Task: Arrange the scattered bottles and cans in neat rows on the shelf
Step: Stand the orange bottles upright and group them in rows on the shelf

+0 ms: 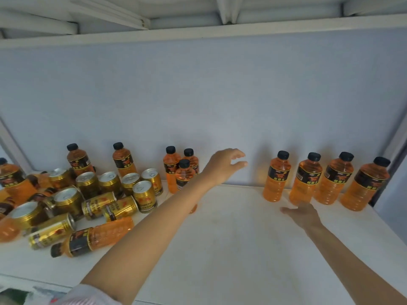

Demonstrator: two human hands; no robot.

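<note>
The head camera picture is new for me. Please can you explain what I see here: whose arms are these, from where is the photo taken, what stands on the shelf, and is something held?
There is no machine here. A person wears a wide-angle camera on the head, so you look forward and down along their own arms. That lens also bends the straight edges.

The left hand reaches toward the back wall, fingers open, holding nothing. The right hand hovers low, just in front of a row of four upright bottles at the right; it holds nothing either.

On the white shelf, the left side is messy: gold cans, some standing and some tipped over, mixed with orange bottles, including a fallen bottle at the front. Three upright bottles stand clustered near the middle.
</note>
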